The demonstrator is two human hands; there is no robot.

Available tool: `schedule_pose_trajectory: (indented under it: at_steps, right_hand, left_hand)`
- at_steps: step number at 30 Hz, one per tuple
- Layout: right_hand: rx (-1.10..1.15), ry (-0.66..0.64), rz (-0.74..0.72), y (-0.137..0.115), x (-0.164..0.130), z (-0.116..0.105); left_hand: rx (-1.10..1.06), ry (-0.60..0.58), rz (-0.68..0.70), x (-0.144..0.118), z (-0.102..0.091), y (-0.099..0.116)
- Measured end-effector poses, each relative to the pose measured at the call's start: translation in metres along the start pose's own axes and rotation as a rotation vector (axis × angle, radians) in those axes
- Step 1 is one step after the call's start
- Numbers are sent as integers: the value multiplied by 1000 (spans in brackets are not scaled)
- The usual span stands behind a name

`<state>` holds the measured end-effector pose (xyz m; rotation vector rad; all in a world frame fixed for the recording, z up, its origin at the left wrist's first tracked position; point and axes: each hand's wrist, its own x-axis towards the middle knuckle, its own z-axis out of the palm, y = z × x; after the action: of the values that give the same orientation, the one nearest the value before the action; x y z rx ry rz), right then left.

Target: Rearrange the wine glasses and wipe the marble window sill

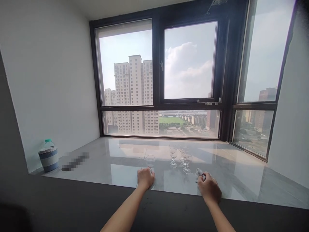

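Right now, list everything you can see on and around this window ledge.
stemmed glass: one, clear, on the ledge, gripped by the left hand
stemmed glasses: about three, clear, clustered on the ledge between the hands, farther back
cloth: one, white, in the right hand
bottle: one, clear with green cap, wrapped in a blue-grey sleeve, far left corner
ledge: one, glossy pale marble, below the window
window: dark frame, towers outside
left hand: on the glass
right hand: closed on the cloth
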<state>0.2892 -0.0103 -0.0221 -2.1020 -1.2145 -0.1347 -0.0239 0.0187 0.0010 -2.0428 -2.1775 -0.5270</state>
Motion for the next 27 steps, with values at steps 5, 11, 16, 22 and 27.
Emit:
schedule_pose_trajectory:
  at_steps: [5, 11, 16, 22, 27]
  right_hand:
    - [-5, -4, 4, -2, -1, -2]
    - [1, 9, -4, 2, 1, 5]
    - [4, 18, -13, 2, 1, 6]
    - [5, 18, -9, 2, 1, 5]
    - [7, 11, -16, 3, 1, 5]
  left_hand:
    - [0, -3, -6, 0, -1, 0]
    - [1, -14, -3, 0, 0, 0]
    - [5, -7, -8, 1, 2, -1]
    - [10, 5, -1, 1, 4, -1]
    - [20, 8, -13, 1, 3, 0]
